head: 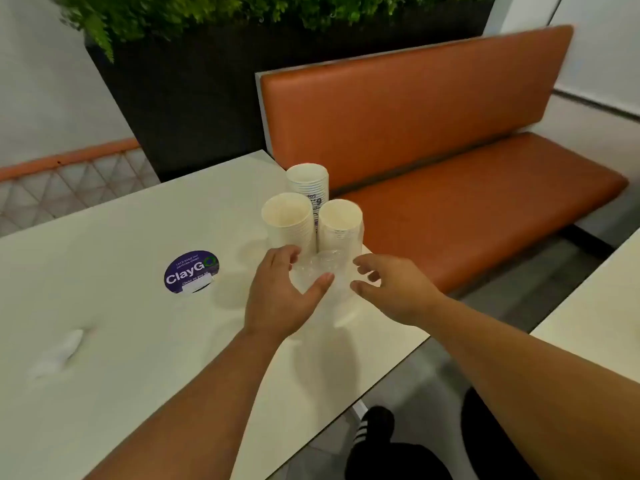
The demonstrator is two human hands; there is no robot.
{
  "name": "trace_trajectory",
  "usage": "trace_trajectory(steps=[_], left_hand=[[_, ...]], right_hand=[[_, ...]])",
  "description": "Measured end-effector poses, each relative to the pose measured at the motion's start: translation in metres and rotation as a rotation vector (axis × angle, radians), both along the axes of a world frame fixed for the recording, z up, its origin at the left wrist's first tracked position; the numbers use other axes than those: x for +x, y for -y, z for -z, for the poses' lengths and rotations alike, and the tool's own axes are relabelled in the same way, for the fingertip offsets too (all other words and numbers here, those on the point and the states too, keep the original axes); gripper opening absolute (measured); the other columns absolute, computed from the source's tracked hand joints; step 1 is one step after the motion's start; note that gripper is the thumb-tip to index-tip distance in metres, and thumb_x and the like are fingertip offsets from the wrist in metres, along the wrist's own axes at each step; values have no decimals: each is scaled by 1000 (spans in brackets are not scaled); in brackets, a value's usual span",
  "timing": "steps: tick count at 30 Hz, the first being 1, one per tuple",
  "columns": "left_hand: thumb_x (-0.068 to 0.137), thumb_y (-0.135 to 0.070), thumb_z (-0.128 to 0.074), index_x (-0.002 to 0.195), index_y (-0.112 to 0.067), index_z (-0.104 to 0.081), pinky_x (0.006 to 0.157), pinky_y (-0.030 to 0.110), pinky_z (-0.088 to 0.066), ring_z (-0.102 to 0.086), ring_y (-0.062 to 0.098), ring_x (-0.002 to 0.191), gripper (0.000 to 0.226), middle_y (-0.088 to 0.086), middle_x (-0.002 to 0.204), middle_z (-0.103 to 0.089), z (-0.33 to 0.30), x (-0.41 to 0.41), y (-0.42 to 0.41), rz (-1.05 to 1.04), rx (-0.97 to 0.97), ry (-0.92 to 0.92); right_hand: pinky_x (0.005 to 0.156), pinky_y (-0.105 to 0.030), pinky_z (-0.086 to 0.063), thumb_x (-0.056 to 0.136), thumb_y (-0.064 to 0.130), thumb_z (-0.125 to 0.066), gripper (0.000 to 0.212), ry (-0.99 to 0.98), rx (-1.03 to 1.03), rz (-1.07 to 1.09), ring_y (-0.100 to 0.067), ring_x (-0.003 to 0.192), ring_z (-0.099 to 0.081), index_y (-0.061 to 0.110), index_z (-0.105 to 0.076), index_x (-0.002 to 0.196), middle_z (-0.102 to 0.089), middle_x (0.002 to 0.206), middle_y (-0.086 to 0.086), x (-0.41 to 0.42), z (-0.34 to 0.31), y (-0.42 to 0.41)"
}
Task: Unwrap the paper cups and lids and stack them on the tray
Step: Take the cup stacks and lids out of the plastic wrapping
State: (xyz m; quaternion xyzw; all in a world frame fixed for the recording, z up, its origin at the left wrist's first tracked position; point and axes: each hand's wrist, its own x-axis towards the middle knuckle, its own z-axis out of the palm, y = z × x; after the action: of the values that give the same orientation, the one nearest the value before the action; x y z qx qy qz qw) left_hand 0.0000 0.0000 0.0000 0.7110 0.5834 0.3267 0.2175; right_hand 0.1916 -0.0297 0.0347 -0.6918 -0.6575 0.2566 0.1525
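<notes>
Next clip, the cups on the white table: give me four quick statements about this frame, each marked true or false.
1. Three stacks of paper cups stand upright on the table. True.
2. The left hand grips a paper cup. False: it is at the clear lids.
3. A round purple sticker lies on the table. True.
4. The bench is green. False: it is orange.

Both hands (277, 299) (388, 289) flank clear lids (323, 271) (cup stacks (313, 216) behind).
</notes>
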Motion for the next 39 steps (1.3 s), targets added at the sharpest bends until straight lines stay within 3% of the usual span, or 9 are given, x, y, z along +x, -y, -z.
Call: trace_trajectory(steps=[3, 7, 15, 19, 24, 28, 32, 35, 39], left_hand=[[73, -66, -70, 140, -20, -43, 106, 43, -45, -46, 19, 125, 86, -1, 134, -49, 29, 2, -2, -59, -111, -13], [70, -71, -67, 138, -18, -48, 107, 41, -39, -46, 23, 125, 88, 2, 133, -56, 55, 9, -7, -62, -115, -114], [57, -78, -71, 131, -20, -51, 94, 40, -41, -53, 25, 112, 96, -2, 117, -65, 63, 29, -10, -148, -51, -264], [65, -72, -69, 131, -22, -51, 92, 35, -37, -49, 24, 112, 84, -2, 120, -62, 61, 36, -9, -151, -60, -369], [67, -74, -63, 132, -25, -47, 93, 35, -35, -46, 23, 113, 83, -4, 119, -61, 55, 38, -10, -152, -122, -356], [66, -85, -54, 130, -26, -49, 90, 35, -36, -47, 23, 109, 86, -6, 115, -64, 51, 43, -12, -182, -142, -340], [64, -83, -58, 128, -27, -50, 89, 35, -37, -46, 23, 109, 86, -6, 112, -64, 52, 49, -16, -232, -184, -291], [64, -83, -59, 129, -26, -49, 90, 37, -39, -46, 24, 110, 87, -5, 115, -64, 52, 52, -16, -250, -203, -265], [67, -78, -60, 129, -24, -50, 91, 37, -39, -51, 25, 110, 83, -3, 114, -64, 55, 57, -12, -287, -205, -227]], right_hand=[[102, -31, -42, 99, 37, -52, 53, -45, -152, 14, -18, 124, -52, 24, -38, 149, -52, 144, 4, -6, 16, -3], [112, -30, -31, 102, 29, -47, 57, -56, -293, -36, -21, 140, -38, 23, -26, 154, -36, 157, 1, -8, 31, -5], [99, -28, -43, 101, 20, -45, 58, -145, -357, -23, -25, 126, -50, 32, -24, 154, -34, 157, -5, -5, 40, -7], [106, -32, -40, 101, 19, -46, 62, -122, -382, -53, -27, 132, -47, 34, -19, 155, -34, 157, -4, -2, 41, -6], [112, -29, -29, 100, 17, -47, 69, -49, -396, -117, -22, 141, -35, 36, -12, 156, -26, 161, 1, 0, 40, -5], [103, -29, -37, 100, 12, -41, 68, -75, -400, -100, -21, 117, -48, 39, -12, 155, -34, 157, -4, 1, 40, -5], [114, -30, -30, 99, 9, -38, 73, -99, -388, -102, -21, 142, -34, 39, -3, 155, -27, 161, 4, 4, 45, -6], [113, -27, -28, 99, 5, -38, 73, -165, -385, -79, -19, 144, -31, 37, -5, 156, -29, 159, 9, 7, 48, -7], [108, -28, -31, 99, 2, -40, 71, -404, -394, 64, -19, 142, -35, 36, -14, 155, -38, 155, 11, 10, 51, -8]])
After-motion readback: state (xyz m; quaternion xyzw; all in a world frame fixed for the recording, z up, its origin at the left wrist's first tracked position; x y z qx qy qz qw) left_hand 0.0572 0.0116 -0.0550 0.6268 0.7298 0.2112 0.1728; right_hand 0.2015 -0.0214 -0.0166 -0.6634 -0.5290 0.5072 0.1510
